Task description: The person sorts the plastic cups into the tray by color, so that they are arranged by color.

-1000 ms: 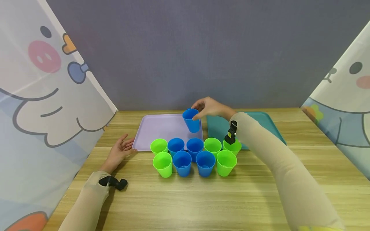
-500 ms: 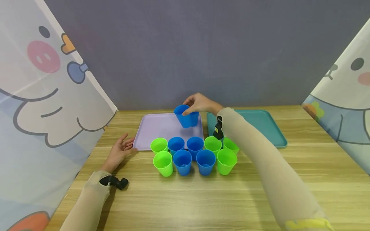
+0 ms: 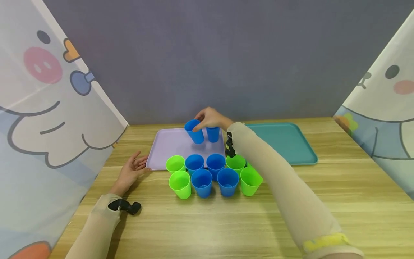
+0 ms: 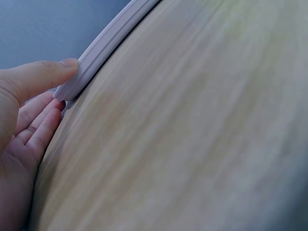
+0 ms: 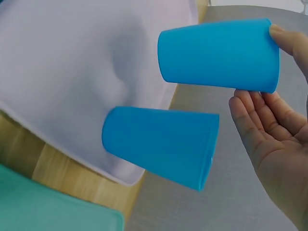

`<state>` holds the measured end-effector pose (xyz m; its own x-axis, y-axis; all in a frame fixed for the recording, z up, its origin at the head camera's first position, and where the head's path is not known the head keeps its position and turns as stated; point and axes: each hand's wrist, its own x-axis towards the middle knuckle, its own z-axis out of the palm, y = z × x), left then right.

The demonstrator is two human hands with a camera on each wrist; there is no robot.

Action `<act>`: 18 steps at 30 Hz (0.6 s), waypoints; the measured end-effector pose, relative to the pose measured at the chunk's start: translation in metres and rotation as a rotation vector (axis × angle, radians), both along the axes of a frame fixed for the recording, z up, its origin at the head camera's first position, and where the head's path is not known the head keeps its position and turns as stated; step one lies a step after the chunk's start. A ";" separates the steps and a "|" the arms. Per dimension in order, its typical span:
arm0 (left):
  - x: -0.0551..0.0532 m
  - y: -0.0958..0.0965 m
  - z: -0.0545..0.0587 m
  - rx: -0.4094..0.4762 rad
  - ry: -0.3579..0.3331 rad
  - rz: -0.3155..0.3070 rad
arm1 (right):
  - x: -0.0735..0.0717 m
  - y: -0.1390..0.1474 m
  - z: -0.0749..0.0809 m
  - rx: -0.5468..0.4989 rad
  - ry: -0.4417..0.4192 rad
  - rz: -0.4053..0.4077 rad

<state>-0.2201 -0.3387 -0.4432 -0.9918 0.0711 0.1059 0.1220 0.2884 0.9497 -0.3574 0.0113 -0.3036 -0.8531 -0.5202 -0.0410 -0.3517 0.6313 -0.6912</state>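
Observation:
My right hand [image 3: 211, 118] pinches a blue plastic cup [image 3: 194, 132] near its rim, between thumb and fingers. In the right wrist view this cup [image 5: 219, 55] hangs over the lilac tray [image 5: 57, 62]. Beside it a second blue cup [image 3: 212, 134] stands upright at that tray's back right. My left hand [image 3: 129, 172] is at the near left corner of the lilac tray [image 3: 168, 147]. In the left wrist view its thumb lies on the tray rim [image 4: 103, 45], with the fingertips against the corner's other side.
In front of the trays stand two rows of upright cups, among them a green cup [image 3: 180, 184] and a blue cup [image 3: 228, 182]. A teal tray [image 3: 284, 144] lies at right, partly behind the right sleeve. A grey wall [image 3: 207, 57] rises behind the table.
My right hand has carried its blue cup leftward over the lilac tray. The second blue cup behind it has come into view. My left hand stays at the tray corner.

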 end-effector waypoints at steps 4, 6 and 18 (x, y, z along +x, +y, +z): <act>0.000 -0.001 0.001 0.010 -0.001 -0.007 | 0.001 -0.009 -0.004 0.025 -0.005 -0.003; 0.001 -0.001 -0.001 0.021 -0.006 -0.005 | 0.002 -0.013 -0.006 0.034 -0.010 0.002; -0.002 -0.002 -0.004 0.042 0.010 -0.013 | -0.001 -0.025 -0.009 0.116 -0.007 0.070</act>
